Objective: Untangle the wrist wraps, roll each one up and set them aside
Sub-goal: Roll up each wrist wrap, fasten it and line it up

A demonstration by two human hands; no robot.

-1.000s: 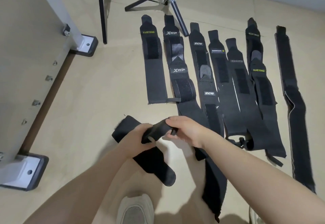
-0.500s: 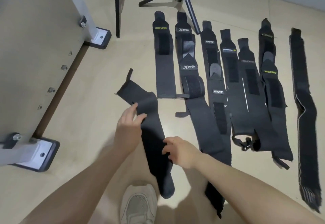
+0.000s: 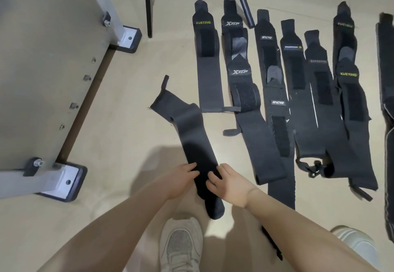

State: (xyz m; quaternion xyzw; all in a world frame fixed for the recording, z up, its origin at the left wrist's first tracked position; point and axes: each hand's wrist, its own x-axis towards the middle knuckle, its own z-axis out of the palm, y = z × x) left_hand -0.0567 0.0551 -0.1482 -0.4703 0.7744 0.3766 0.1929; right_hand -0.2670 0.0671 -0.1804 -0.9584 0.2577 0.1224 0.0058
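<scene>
Surface: beige floor (image 3: pixel 119 135); grey table frame (image 3: pixel 42 62) on bolted feet at left, black tripod legs (image 3: pixel 243 0) at top. Row of black wraps (image 3: pixel 275 92) lies flat at right. Item: 1 plain black wrist wrap (image 3: pixel 191 141), unrolled, diagonal. Left hand (image 3: pixel 181 179) and right hand (image 3: pixel 229 183) press straight fingers on its near end, either side. White shoe (image 3: pixel 181 244) below.

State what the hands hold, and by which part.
Both the left hand and the right hand touch the plain black wrap on the floor, near its close end; a true grip cannot be told.
</scene>
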